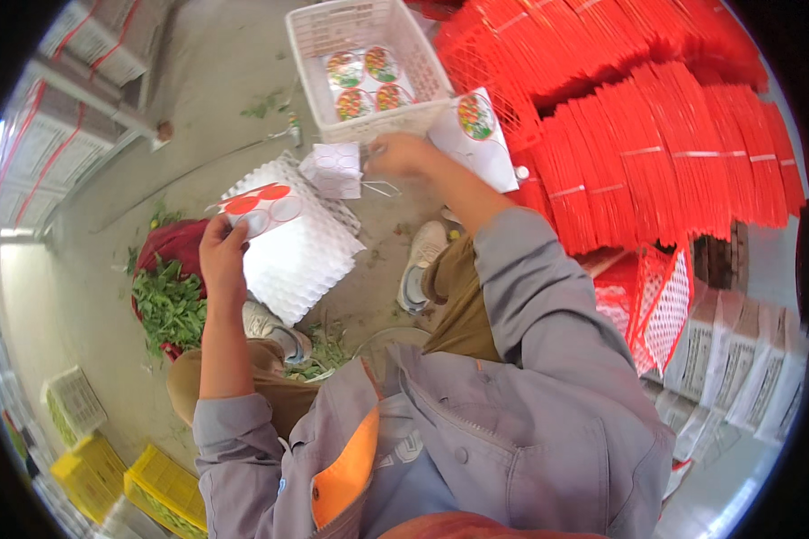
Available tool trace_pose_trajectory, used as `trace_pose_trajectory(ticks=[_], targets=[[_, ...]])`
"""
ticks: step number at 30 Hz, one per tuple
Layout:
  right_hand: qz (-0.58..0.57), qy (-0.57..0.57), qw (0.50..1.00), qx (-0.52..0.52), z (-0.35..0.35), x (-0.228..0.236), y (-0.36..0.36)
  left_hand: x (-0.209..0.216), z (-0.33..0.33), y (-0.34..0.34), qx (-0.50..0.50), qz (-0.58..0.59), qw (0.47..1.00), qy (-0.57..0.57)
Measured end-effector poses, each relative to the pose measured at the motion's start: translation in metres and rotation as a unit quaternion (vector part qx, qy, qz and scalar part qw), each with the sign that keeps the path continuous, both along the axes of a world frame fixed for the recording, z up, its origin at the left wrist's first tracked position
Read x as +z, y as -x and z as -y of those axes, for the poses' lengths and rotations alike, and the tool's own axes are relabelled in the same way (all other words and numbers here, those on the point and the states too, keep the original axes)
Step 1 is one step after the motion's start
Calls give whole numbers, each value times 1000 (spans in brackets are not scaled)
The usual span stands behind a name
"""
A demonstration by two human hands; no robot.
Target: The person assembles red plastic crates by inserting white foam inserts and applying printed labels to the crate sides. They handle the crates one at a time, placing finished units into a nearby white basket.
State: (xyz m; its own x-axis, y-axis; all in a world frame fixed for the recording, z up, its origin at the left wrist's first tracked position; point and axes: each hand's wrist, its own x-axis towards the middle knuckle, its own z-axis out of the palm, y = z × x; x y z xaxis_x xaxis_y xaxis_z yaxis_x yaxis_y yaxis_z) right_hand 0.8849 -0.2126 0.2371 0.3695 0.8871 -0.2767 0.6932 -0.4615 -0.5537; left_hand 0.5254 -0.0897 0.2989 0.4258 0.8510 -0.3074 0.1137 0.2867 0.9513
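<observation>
My left hand (222, 256) grips a sheet of red oval stickers (262, 205) by its lower edge, above a stack of white dimpled foam pads (301, 256). My right hand (403, 155) reaches forward to the near rim of a white plastic basket (319, 45). Its fingers pinch the right edge of a white backing sheet with empty round outlines (333, 169). Round fruit-picture labels (366, 79) lie inside the basket. A white card with one such label (476, 126) leans beside my right wrist.
Stacks of red mesh baskets (656, 135) fill the right side. A dark red basket of green leaves (169, 296) sits by my left knee. Yellow crates (162, 490) and a pale crate (74, 404) stand at lower left, and cartons (746, 368) at right.
</observation>
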Motion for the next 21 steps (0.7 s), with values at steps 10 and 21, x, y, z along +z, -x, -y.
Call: trace_pose_trajectory(ticks=[10, 21], targets=[[253, 92, 896, -354, 207, -74, -305, -8, 1, 3, -10, -18, 1000, -13], [130, 2, 825, -550, 206, -165, -327, -8, -2, -14, 3, -4, 1000, 25]])
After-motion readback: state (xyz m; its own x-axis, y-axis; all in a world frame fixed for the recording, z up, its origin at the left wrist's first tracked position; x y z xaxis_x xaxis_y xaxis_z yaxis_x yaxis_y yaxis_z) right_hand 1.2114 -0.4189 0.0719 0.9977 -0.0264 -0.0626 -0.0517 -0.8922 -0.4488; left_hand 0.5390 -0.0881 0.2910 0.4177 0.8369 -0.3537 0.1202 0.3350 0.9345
